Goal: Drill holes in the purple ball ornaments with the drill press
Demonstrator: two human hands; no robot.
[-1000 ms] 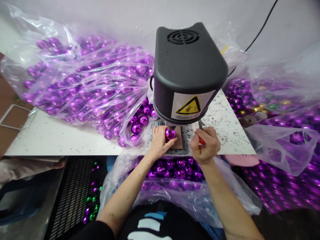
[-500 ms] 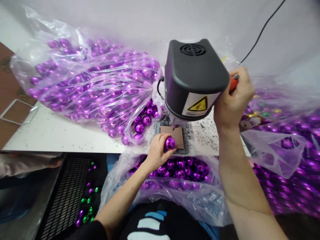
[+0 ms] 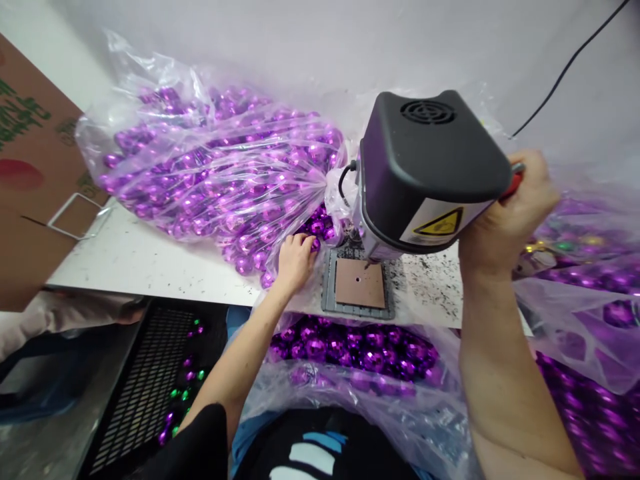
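My left hand (image 3: 295,263) is at the mouth of a clear plastic bag of shiny purple balls. Its fingers are curled on a faceted purple ball (image 3: 315,245) at the bag's edge. My right hand (image 3: 520,210) is wrapped around the red-gripped lever (image 3: 514,183) of a black bench drill press (image 3: 430,160). Below the drill's bit lies a square brown board (image 3: 353,293) with a small dark hole, set on the grey machine base (image 3: 327,300). No ball sits on the board.
The big bag of balls (image 3: 215,173) lies left on the white table (image 3: 150,257). Another open bag of purple balls (image 3: 350,347) rests at my lap. More bagged balls (image 3: 590,400) stand right. Dark shavings (image 3: 430,283) litter the table. A cardboard box (image 3: 40,173) is far left.
My left hand has moved from the board, where it held a purple ball, up and left to the bag's mouth. My right hand stays on the lever. The whole view has shifted.
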